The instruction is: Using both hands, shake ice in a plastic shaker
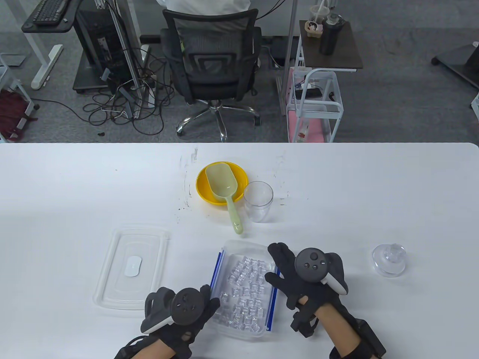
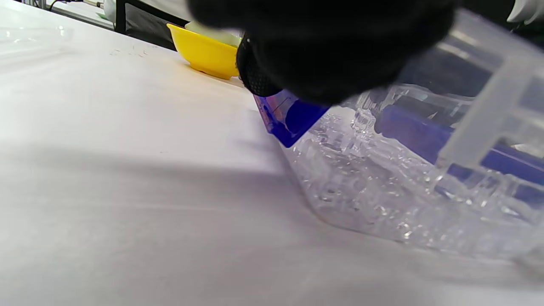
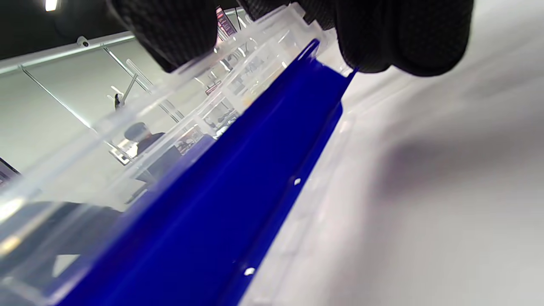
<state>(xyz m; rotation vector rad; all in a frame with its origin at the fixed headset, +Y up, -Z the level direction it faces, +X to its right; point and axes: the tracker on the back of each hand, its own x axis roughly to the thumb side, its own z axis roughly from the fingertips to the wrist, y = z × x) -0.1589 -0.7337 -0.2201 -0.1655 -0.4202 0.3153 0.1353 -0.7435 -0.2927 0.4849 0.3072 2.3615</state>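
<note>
Both hands bracket the ice box (image 1: 245, 288) near the tabletop's (image 1: 374, 194) front edge. The left hand (image 1: 179, 308) has its fingers at the box's left rim; in the left wrist view the glove rests over that rim by the blue clip, though whether the fingers curl under it I cannot tell. The right hand (image 1: 305, 275) lies along the right side, and the right wrist view shows fingertips (image 3: 403, 38) pressed on the rim above the blue clip, thumb on the inner side, so its grip looks like a pinch on that wall. The box is open, full of loose ice cubes (image 1: 247, 291), with its lid (image 1: 131, 267) lying apart to the left.

The shaker cup (image 1: 258, 200) stands empty farther back, touching or just beside the yellow bowl (image 1: 220, 185) that holds the scoop (image 1: 224, 190); the shaker cap (image 1: 389, 258) sits well off to the right. So no ice is in the shaker yet.

Risks as I judge them: the box wall is thin and slick, so an uneven lift or push could tilt it and spill cubes over the rim. The clips may swing and spoil the grip. Reaching forward could knock the light, empty cup over, or catch the scoop's handle, which juts out of the bowl towards the box.
</note>
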